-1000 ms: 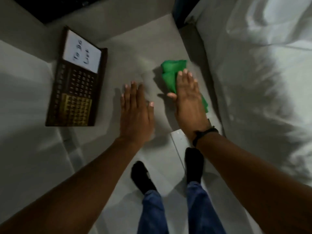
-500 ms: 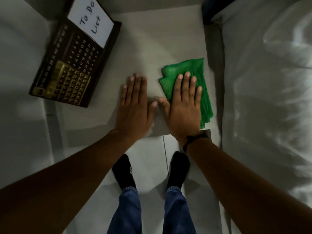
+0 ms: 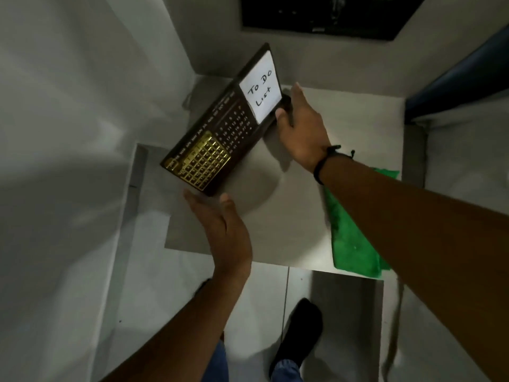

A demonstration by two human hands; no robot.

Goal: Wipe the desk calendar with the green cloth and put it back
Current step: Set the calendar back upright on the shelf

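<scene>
Desk calendar [image 3: 220, 125], dark with a gold grid and a white "To Do List" note [image 3: 261, 91], is gripped at its note end by the right hand [image 3: 300, 128], thumb on the front edge and fingers curled behind. Half a second ago that hand lay flat on the green cloth [image 3: 352, 232] and the calendar lay untouched to the far left; now the hand has left the cloth and closed on the calendar. At the opposite, gold-grid end the left hand [image 3: 223, 227] is open, fingertips at the lower corner, whether touching I cannot tell; before, it rested flat on the table [image 3: 289, 210]. Below and to the right of the grip, the cloth lies on the table's near right edge, partly hidden by the right forearm. Past it, white bedding [image 3: 468, 161]. Beneath the table edge, a black-socked foot [image 3: 300, 332] on the floor.
</scene>
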